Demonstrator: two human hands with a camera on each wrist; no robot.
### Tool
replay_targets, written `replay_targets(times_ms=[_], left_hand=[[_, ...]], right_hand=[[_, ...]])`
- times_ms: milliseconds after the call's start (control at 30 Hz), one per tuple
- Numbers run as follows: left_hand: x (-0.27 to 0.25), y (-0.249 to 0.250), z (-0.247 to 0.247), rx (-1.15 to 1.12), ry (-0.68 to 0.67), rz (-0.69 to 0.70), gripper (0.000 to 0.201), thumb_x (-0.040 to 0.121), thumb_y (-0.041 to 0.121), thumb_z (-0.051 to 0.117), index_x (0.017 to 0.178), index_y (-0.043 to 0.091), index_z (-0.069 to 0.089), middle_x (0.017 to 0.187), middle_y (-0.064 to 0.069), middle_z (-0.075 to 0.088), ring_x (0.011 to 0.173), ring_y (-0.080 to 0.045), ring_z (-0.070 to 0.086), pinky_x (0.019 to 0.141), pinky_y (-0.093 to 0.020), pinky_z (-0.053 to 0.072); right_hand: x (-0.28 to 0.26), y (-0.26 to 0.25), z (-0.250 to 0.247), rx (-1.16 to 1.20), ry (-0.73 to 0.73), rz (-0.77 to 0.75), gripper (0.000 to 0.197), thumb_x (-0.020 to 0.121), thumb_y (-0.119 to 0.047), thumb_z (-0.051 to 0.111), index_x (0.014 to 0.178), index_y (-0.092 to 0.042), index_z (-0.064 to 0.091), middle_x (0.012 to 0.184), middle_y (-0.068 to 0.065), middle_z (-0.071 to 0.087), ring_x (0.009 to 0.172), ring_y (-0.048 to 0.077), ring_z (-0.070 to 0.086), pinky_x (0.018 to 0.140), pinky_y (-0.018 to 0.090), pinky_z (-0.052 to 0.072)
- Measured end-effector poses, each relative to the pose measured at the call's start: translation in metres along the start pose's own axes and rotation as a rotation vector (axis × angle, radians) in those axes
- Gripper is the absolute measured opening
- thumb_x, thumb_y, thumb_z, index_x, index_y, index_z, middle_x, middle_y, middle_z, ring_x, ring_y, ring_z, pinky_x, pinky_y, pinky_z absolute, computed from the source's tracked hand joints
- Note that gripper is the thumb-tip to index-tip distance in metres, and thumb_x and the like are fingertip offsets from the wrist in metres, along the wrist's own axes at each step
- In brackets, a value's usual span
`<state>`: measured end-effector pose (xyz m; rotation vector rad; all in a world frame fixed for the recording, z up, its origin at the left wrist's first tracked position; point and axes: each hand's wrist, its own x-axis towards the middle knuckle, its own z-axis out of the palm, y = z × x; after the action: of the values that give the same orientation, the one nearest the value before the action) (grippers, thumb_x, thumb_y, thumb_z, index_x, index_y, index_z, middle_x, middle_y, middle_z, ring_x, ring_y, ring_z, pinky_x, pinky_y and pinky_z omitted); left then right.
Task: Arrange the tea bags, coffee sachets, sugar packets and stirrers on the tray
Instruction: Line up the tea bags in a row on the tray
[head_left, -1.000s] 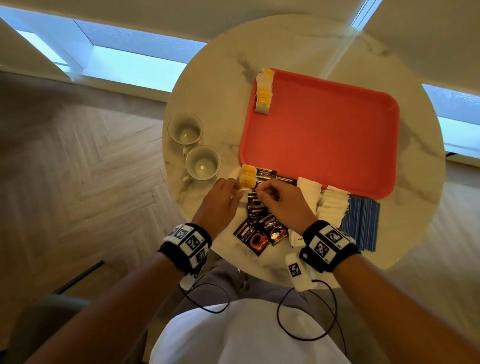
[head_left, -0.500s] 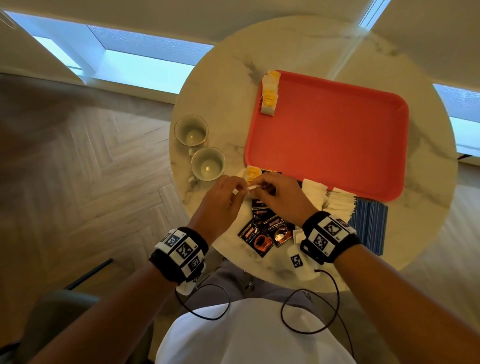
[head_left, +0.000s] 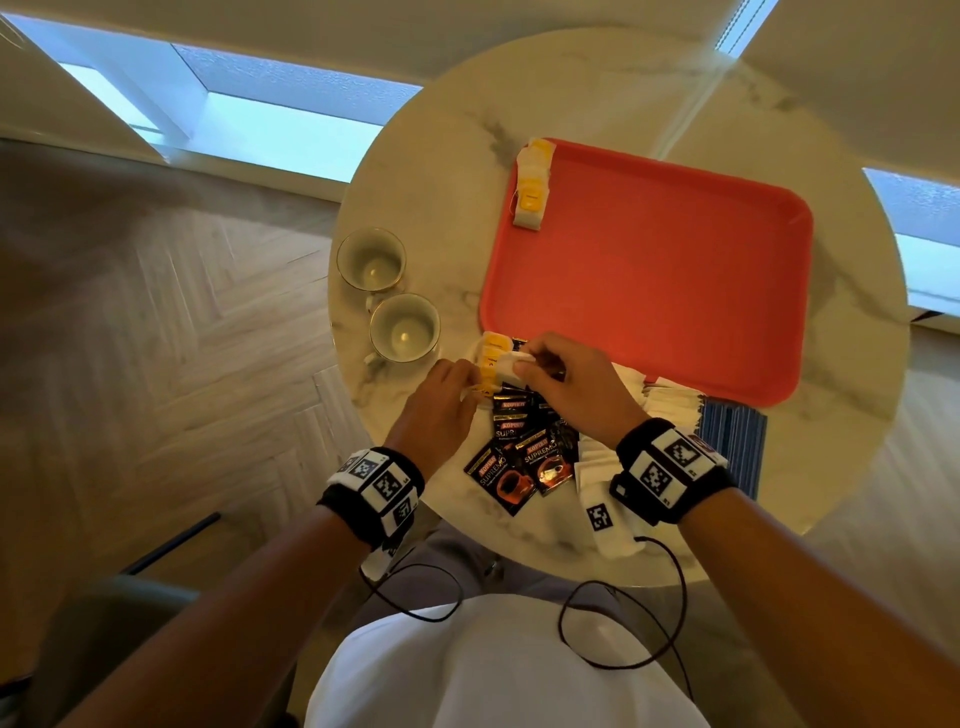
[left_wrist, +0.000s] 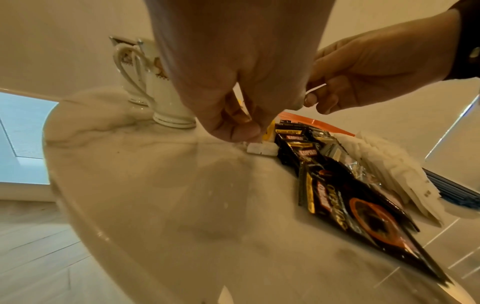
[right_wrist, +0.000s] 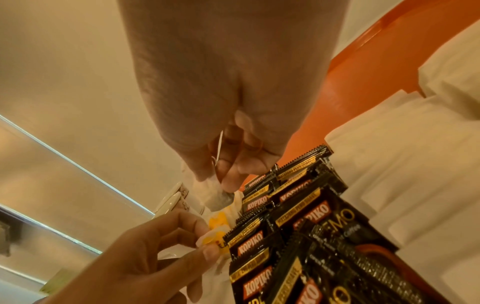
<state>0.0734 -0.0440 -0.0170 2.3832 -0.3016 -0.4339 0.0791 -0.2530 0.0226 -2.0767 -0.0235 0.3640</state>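
A red tray (head_left: 649, 270) lies on the round marble table (head_left: 571, 88), with a few yellow-tagged tea bags (head_left: 532, 189) on its far left rim. At the tray's near left corner my right hand (head_left: 524, 364) pinches a white tea bag (right_wrist: 219, 197) lifted off the table. My left hand (head_left: 465, 379) pinches another yellow-tagged tea bag (right_wrist: 213, 240) low by the table. Black coffee sachets (head_left: 519, 457) fan out below the hands. White sugar packets (head_left: 670, 405) and blue stirrers (head_left: 732, 447) lie to their right.
Two empty cups (head_left: 371, 260) (head_left: 405, 327) stand at the table's left edge, close to my left hand. The table's near edge runs just under my wrists. Wood floor lies to the left.
Both hands worked at the tea bags by the tray corner. The right hand has since raised one white tea bag, while the left has taken hold of a yellow-tagged one.
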Motion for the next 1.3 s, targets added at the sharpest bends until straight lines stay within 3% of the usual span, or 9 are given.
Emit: replay_targets(times_ms=[67, 267, 500, 733, 833, 967, 1067, 1167, 1300], left_hand=[[-0.003, -0.001, -0.003, 0.013, 0.009, -0.007, 0.008, 0.098, 0.023, 0.054, 0.104, 0.018, 0.055, 0.098, 0.008, 0.048, 0.079, -0.009, 0.046, 0.074, -0.039, 0.049], [-0.011, 0.007, -0.017, -0.072, -0.009, -0.096, 0.002, 0.101, 0.032, 0.049, 0.1, 0.032, 0.051, 0.095, 0.011, 0.059, 0.064, -0.004, 0.062, 0.072, -0.036, 0.054], [-0.002, 0.036, -0.033, -0.131, 0.061, 0.039, 0.009, 0.104, 0.029, 0.045, 0.108, 0.025, 0.053, 0.094, 0.006, 0.058, 0.067, -0.007, 0.06, 0.063, -0.022, 0.05], [0.065, 0.067, -0.055, -0.068, 0.161, 0.229, 0.011, 0.103, 0.017, 0.047, 0.106, 0.011, 0.055, 0.09, -0.001, 0.061, 0.069, -0.014, 0.058, 0.061, -0.031, 0.051], [0.097, 0.072, -0.061, -0.008, 0.135, 0.2, 0.008, 0.101, 0.016, 0.048, 0.106, 0.013, 0.054, 0.086, 0.002, 0.063, 0.069, -0.012, 0.059, 0.057, -0.025, 0.046], [0.134, 0.074, -0.067, 0.069, 0.067, 0.1, 0.012, 0.1, 0.018, 0.047, 0.111, 0.017, 0.052, 0.085, -0.003, 0.067, 0.067, -0.017, 0.061, 0.052, -0.022, 0.037], [0.152, 0.074, -0.067, 0.11, 0.022, 0.049, 0.014, 0.1, 0.021, 0.047, 0.113, 0.021, 0.051, 0.085, -0.008, 0.067, 0.07, -0.025, 0.064, 0.057, -0.03, 0.043], [0.162, 0.072, -0.065, 0.102, 0.004, 0.028, 0.015, 0.097, 0.021, 0.048, 0.111, 0.023, 0.051, 0.084, -0.01, 0.067, 0.071, -0.029, 0.064, 0.063, -0.037, 0.053], [0.174, 0.07, -0.063, 0.095, -0.003, 0.022, 0.014, 0.096, 0.02, 0.049, 0.109, 0.019, 0.054, 0.083, -0.009, 0.066, 0.071, -0.029, 0.065, 0.064, -0.037, 0.054]], right_hand=[[0.001, 0.001, 0.001, -0.002, -0.001, 0.005, 0.007, 0.096, -0.026, 0.065, 0.099, -0.019, 0.066, 0.086, -0.003, 0.068, 0.081, 0.013, 0.063, 0.073, 0.025, 0.048], [0.008, -0.002, -0.003, 0.028, 0.026, 0.012, 0.005, 0.096, -0.02, 0.065, 0.093, -0.023, 0.062, 0.075, -0.016, 0.059, 0.068, -0.008, 0.054, 0.065, 0.007, 0.04], [0.029, 0.0, -0.018, -0.016, 0.083, 0.0, 0.011, 0.097, -0.026, 0.063, 0.099, -0.016, 0.065, 0.085, -0.011, 0.064, 0.076, 0.001, 0.058, 0.068, 0.012, 0.044], [0.083, 0.003, -0.053, -0.094, 0.182, 0.012, 0.015, 0.099, -0.028, 0.06, 0.103, -0.015, 0.067, 0.089, -0.003, 0.069, 0.074, 0.007, 0.059, 0.064, 0.011, 0.043], [0.116, 0.007, -0.061, -0.134, 0.233, 0.019, 0.016, 0.098, -0.026, 0.061, 0.103, -0.012, 0.068, 0.087, -0.002, 0.067, 0.072, 0.008, 0.056, 0.063, 0.009, 0.04], [0.158, 0.019, -0.06, -0.146, 0.238, 0.08, 0.017, 0.094, -0.024, 0.063, 0.103, -0.011, 0.07, 0.093, 0.002, 0.069, 0.084, 0.016, 0.061, 0.078, 0.034, 0.051], [0.179, 0.026, -0.057, -0.139, 0.224, 0.116, 0.019, 0.093, -0.024, 0.065, 0.105, -0.01, 0.072, 0.095, 0.003, 0.07, 0.086, 0.017, 0.062, 0.083, 0.038, 0.051], [0.191, 0.029, -0.056, -0.096, 0.247, 0.154, 0.018, 0.093, -0.022, 0.066, 0.105, -0.01, 0.071, 0.092, 0.0, 0.067, 0.083, 0.012, 0.058, 0.082, 0.032, 0.05], [0.199, 0.03, -0.055, -0.031, 0.271, 0.198, 0.018, 0.089, -0.019, 0.071, 0.105, -0.013, 0.067, 0.082, -0.005, 0.061, 0.074, 0.008, 0.055, 0.062, 0.009, 0.042]])
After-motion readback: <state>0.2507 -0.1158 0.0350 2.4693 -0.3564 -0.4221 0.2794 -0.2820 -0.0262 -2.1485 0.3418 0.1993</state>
